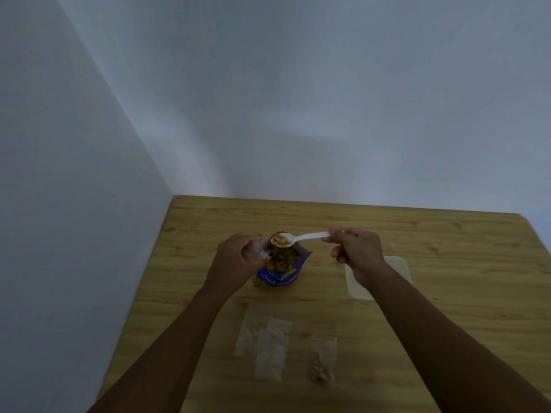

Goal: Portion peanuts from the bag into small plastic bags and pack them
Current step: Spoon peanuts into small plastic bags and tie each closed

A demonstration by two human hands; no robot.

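wood table, pale-walled corner. blue peanut bag stands open at centre. left hand grips small clear bag beside its mouth, likely to shorten the transfer. right hand pinches white spoon, loaded, level above the mouth so spills fall back.

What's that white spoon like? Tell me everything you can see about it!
The white spoon looks like thin plastic, all one piece. Its round bowl is on the left, heaped with peanuts, and its flat handle points right. It is held nearly level over the open top of the blue peanut bag. The right hand pinches the handle's end. The left hand, holding a small clear bag, does not touch the spoon.
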